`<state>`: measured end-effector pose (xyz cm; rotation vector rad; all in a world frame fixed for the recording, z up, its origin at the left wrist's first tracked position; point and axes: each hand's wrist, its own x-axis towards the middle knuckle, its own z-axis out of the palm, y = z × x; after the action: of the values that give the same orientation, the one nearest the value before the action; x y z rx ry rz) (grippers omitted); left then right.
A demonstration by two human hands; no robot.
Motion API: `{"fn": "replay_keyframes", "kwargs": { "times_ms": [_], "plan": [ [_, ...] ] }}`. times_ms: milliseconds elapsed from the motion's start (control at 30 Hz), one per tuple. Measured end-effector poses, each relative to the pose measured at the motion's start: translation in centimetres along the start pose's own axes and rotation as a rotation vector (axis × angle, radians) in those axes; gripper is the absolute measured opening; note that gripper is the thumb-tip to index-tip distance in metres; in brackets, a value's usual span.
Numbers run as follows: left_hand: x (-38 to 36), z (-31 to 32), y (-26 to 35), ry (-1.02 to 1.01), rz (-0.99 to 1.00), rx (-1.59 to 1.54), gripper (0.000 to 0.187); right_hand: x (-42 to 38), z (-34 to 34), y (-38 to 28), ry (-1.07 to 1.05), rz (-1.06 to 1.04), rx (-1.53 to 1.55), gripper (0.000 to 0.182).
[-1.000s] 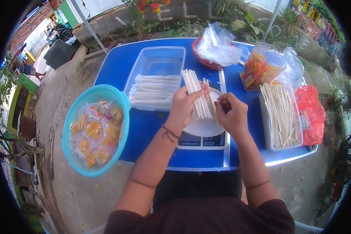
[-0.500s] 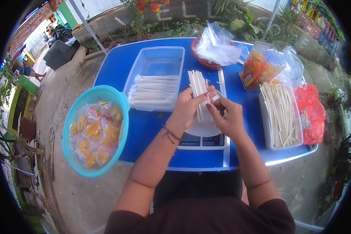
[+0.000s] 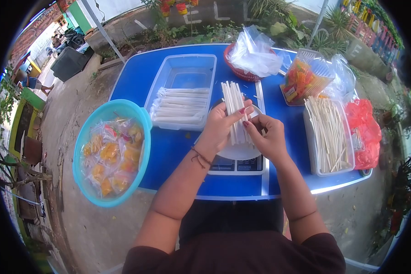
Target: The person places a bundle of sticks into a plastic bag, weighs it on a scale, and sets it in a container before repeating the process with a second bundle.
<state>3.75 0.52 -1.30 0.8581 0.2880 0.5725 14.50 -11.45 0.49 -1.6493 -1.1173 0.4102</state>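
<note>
A bundle of pale wooden sticks (image 3: 233, 95) stands nearly upright in my left hand (image 3: 219, 124), whose thumb lies across the front with the fingers wrapped behind. On the bundle's lower right side, my right hand (image 3: 269, 137) is closed, its thumb and bent fingers pinching at the sticks. Its fingertips are partly hidden. Directly below both hands is a white plate (image 3: 236, 152) on a digital kitchen scale (image 3: 237, 167). To the right, a clear plastic box (image 3: 350, 160) holds many loose sticks (image 3: 325, 132). Plastic-wrapped stick bundles (image 3: 180, 106) lie in a clear tub (image 3: 187, 59) at left.
A turquoise basin (image 3: 80, 176) of bagged orange food stands at the left of the blue table (image 3: 169, 160). Along the back are a red basket (image 3: 239, 71) with clear bags and a container of colourful packets (image 3: 301, 82). A red plastic bag (image 3: 369, 137) lies far right.
The bundle has shifted very slightly in my hands, its tops spreading a little. Both hands otherwise keep nearly the same place above the scale.
</note>
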Motion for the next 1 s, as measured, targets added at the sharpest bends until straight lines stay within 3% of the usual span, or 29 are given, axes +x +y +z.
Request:
{"fn": "replay_keyframes", "kwargs": {
  "times_ms": [467, 567, 667, 800, 900, 1000],
  "plan": [
    [0.4, -0.7, -0.3, -0.016, -0.005, 0.053, 0.043, 0.3, -0.1, 0.4, 0.043, 0.051, 0.078, 0.017],
    [0.0, 0.0, 0.1, 0.145, -0.035, 0.007, 0.037, 0.4, -0.2, 0.7, 0.1, 0.015, 0.047, 0.016],
    [0.3, -0.4, 0.1, 0.171, -0.038, -0.192, 0.031, 0.5, -0.3, 0.7, 0.143, 0.002, -0.026, 0.017],
    [0.4, -1.0, 0.1, 0.249, -0.043, -0.181, 0.029, 0.4, -0.2, 0.2, 0.201, -0.03, -0.145, 0.018],
    [0.3, -0.9, 0.3, 0.267, -0.034, -0.237, 0.028, 0.2, -0.2, 0.4, 0.152, -0.098, -0.29, 0.016],
    [0.3, -1.1, 0.6, 0.246, -0.03, -0.334, 0.026, 0.2, -0.3, 0.1, 0.158, -0.421, -0.556, 0.017]
  ]
}}
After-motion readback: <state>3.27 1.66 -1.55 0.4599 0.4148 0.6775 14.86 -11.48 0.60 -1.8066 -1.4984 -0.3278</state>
